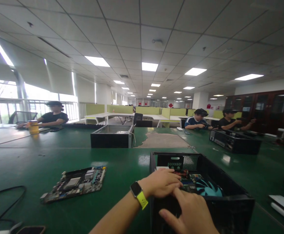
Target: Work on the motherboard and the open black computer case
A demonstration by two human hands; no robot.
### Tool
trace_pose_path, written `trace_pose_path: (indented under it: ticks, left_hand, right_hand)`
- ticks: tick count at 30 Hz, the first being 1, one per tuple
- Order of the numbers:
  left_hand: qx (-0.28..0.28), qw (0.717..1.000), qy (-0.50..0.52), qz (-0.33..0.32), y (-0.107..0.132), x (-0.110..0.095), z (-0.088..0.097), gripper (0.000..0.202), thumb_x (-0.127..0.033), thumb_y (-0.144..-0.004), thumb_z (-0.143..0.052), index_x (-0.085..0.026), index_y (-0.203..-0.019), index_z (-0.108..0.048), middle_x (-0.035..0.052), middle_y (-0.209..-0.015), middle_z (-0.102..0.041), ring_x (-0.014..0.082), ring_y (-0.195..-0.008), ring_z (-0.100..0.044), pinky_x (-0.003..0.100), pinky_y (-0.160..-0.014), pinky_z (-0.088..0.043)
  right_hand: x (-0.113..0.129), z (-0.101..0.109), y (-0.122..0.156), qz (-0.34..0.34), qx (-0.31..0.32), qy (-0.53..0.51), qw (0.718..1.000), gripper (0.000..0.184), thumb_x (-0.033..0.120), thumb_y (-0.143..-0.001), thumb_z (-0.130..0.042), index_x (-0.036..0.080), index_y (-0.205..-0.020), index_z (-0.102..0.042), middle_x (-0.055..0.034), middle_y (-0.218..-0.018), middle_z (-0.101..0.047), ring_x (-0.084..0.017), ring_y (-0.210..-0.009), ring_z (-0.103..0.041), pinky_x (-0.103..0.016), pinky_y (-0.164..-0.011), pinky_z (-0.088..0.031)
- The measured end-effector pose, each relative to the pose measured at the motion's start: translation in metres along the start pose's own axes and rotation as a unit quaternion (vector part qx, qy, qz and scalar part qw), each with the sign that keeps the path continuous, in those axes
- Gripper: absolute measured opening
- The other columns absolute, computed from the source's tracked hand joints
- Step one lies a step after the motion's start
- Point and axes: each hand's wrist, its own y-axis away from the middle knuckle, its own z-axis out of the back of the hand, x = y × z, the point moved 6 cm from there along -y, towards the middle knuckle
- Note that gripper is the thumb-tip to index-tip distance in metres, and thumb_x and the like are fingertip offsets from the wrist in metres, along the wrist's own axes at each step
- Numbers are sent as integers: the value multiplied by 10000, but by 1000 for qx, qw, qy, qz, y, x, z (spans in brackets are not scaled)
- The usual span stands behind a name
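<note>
A black computer case (229, 208) lies open-topped on the green table in front of me. Inside it, a turquoise-bladed fan (208, 188) sits beside a partly covered circuit board. My left hand (161, 182), with a watch on a yellow-green strap (142, 199) at the wrist, reaches over the case's left side. Its fingers are stretched out, with nothing visible in them. My right hand (190, 209) is over the near edge of the case, thumb spread away from the fingers. Its fingertips meet the left hand's and are partly hidden.
A loose motherboard (80, 183) lies left of the case. Beyond stands another open case (112, 139); a third (234, 141) is at right. A black cable (15, 188) curls at far left. Several people sit around the table, one at left (54, 117).
</note>
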Motion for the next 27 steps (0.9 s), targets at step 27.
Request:
trace_pose_path:
  ticks: [27]
  left_hand:
    - [62,972,69,216,161,-42,55,161,-391,-878,-538,-362,-925,-689,-54,-950,-704,183,-975,-597,359,-1030,-336]
  right_hand:
    - [35,-32,-96,181,345,193,901,446,481,-664,-724,263,-1053,-728,-94,-1041,-725,-317,-959,-669,-363,-721,-521]
